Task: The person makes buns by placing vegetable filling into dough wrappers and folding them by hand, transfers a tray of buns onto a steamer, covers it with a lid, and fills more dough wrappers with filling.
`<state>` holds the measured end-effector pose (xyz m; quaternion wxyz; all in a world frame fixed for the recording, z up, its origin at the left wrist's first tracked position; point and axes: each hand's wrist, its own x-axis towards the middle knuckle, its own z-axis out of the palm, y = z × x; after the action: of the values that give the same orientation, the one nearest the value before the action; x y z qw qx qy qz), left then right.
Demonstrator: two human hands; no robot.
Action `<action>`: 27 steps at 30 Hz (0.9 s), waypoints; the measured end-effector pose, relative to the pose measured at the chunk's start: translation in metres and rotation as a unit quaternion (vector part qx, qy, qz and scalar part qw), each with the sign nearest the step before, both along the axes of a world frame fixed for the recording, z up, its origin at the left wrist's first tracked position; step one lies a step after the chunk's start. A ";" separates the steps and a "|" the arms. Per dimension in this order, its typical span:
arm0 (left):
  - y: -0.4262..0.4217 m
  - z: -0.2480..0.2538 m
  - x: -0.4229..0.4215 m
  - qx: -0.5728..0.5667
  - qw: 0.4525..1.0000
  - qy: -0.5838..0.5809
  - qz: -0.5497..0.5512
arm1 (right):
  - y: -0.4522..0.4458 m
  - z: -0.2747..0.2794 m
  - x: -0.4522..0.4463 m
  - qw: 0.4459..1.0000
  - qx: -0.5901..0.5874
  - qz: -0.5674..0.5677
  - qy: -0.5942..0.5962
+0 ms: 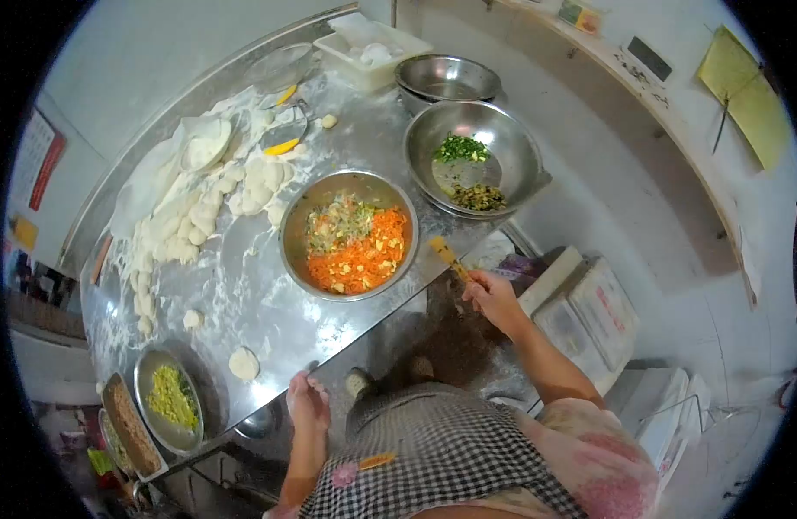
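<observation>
My right hand (490,298) is closed on a flat yellow tool (449,257), held up past the table's right front edge. To its left, a steel bowl (288,251) holds shredded orange filling with a pale green mix. My left hand (308,400) is just off the table's front edge, its fingers curled; whether it holds something is too small to tell. Near it on the metal table (282,333) lies a round piece of dough (244,364). Small dough pieces (264,182) in flour lie farther back.
Behind the filling bowl, a larger steel bowl (524,164) holds chopped greens. Another steel bowl (449,76) and a white tub (364,76) stand at the back. At the left front are a bowl of yellow-green filling (172,398) and a tray (132,424). White boxes (602,311) stand right.
</observation>
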<state>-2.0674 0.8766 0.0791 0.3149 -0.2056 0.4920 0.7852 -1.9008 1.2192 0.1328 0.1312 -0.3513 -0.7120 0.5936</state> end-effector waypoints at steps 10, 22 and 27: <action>-0.028 0.018 -0.082 -0.227 0.920 0.269 0.174 | 0.021 0.012 0.023 0.998 0.020 0.027 -0.044; 0.008 -0.049 -0.138 -0.694 0.491 0.481 -0.214 | -0.072 0.057 -0.076 0.962 0.054 0.243 -0.113; -0.025 -0.046 -0.175 -0.704 0.472 0.459 -0.267 | -0.096 0.044 -0.093 0.955 -0.040 0.289 -0.060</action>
<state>-2.2420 0.8515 0.0329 -0.0123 0.1734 0.9842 0.0345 -1.9940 1.1235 0.1764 -0.1031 -0.1705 -0.7655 0.6119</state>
